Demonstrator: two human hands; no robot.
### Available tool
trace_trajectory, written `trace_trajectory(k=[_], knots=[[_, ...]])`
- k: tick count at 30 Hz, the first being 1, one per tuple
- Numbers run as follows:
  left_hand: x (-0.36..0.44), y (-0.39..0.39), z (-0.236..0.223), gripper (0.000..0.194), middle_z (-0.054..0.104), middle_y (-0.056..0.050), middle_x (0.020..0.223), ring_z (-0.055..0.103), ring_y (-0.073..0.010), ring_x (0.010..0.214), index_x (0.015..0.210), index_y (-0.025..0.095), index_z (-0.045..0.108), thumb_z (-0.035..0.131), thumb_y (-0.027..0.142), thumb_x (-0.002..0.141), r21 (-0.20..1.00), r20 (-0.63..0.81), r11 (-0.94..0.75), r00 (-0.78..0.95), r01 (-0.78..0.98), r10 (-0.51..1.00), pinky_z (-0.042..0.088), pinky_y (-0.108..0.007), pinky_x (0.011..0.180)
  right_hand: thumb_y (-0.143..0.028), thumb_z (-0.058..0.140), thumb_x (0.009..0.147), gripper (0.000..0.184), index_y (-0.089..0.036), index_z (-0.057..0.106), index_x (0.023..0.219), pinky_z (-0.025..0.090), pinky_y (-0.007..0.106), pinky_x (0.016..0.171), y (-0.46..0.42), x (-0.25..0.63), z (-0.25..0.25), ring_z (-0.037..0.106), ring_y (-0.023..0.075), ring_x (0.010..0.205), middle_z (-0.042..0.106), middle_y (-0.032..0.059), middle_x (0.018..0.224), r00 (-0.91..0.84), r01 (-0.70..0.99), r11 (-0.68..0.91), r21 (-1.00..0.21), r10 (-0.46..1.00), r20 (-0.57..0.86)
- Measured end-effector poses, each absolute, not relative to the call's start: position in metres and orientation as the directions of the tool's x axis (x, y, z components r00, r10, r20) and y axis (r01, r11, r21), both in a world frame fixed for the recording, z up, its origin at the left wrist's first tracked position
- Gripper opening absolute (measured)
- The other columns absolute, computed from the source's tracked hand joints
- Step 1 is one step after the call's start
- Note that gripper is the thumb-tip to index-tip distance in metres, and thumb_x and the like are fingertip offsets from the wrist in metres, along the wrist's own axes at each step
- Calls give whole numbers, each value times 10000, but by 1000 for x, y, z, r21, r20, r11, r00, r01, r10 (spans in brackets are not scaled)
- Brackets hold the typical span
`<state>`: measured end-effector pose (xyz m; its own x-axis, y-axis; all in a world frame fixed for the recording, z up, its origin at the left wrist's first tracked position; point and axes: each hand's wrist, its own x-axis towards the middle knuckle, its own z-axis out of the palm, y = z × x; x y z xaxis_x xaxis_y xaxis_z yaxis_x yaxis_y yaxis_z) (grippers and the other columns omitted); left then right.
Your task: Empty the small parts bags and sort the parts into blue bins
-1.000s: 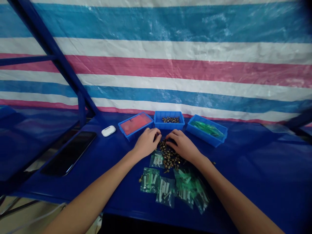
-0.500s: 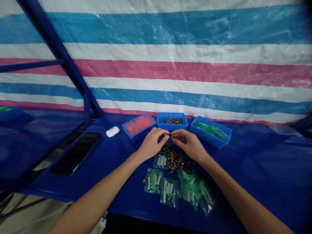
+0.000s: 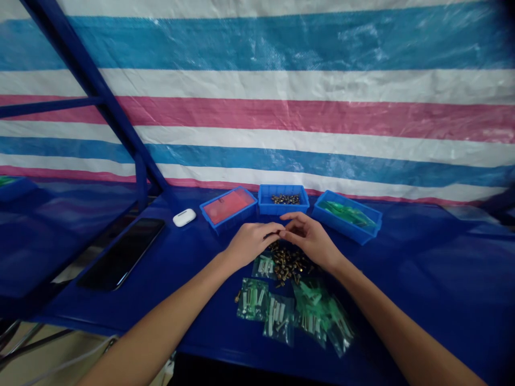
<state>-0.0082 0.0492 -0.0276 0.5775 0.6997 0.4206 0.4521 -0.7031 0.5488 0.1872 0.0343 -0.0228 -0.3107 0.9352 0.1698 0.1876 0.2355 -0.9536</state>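
My left hand (image 3: 251,244) and my right hand (image 3: 309,239) meet at the fingertips just above a loose pile of brass screws (image 3: 287,264) on the blue table (image 3: 406,279). Whether the fingers hold a small screw is hidden. Nearer me lie several clear plastic bags of white and green parts (image 3: 252,299). Behind my hands stands a blue bin of brass screws (image 3: 284,208), flanked by a blue bin with a red sheet (image 3: 235,216) and a blue bin of green parts (image 3: 346,228).
A black phone (image 3: 120,254) and a white earbud case (image 3: 184,217) lie to the left. A striped tarpaulin (image 3: 281,123) hangs behind the table, and a blue metal frame bar (image 3: 96,91) slants down at the left.
Both hands have risen off the screw pile, and their fingertips now meet above it. The view has shifted slightly.
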Motion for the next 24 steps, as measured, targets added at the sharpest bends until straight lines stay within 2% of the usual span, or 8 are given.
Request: trace_trajectory(k=[4,8,13,15,17,20,22,24], knots=[[-8,49,-23,161,721,15,987,670,-149,869,1046,246,660,564,245,917,611,412,-656,530,443,741,497,-254,791,-390,636,828,355,-192,561,1113,503,302,734,36,188,-23,635,170,800,668,28,863,-295,218,252,-943,938,182],[-8,51,-17,155,700,-30,949,630,-177,881,961,222,687,651,331,857,618,482,-660,458,427,747,497,-289,779,-406,551,886,256,-200,641,1006,485,311,779,37,191,-21,630,192,879,689,43,957,-306,358,348,-866,920,243],[-9,52,-15,159,670,-32,942,601,-178,895,935,220,680,647,354,856,614,480,-669,475,419,738,485,-301,789,-395,471,927,291,-183,660,864,429,261,628,30,191,-19,573,158,700,661,8,768,-363,468,396,-790,901,237],[-9,51,-16,179,663,-27,952,595,-175,901,995,230,663,630,351,868,603,473,-668,478,436,740,481,-301,803,-398,475,926,295,-184,660,843,409,253,590,32,191,-13,554,149,658,654,3,741,-372,497,407,-767,898,235],[-9,50,-17,280,655,-32,975,594,-163,855,1138,231,602,591,363,892,611,463,-647,458,455,759,487,-292,777,-397,488,923,281,-189,664,857,409,252,587,42,192,-2,561,149,655,664,6,755,-355,526,433,-732,894,274],[-11,50,-18,330,649,-35,962,589,-147,770,1227,211,521,498,372,940,614,450,-604,404,508,796,497,-293,761,-379,543,898,232,-186,671,892,425,264,621,68,195,16,583,160,670,670,25,769,-267,652,467,-597,879,395],[-12,52,-19,257,645,-37,985,604,-156,837,1168,211,548,433,327,970,565,450,-602,401,565,798,495,-306,820,-372,585,870,232,-176,671,962,433,284,637,82,197,21,585,179,670,657,36,744,-229,767,439,-468,869,439],[-15,54,-20,241,635,-44,1058,603,-176,971,1138,217,565,386,261,982,489,440,-614,433,619,787,481,-324,896,-350,574,880,268,-175,650,1069,449,303,660,85,198,17,592,190,683,654,43,766,-224,813,416,-407,869,441]])
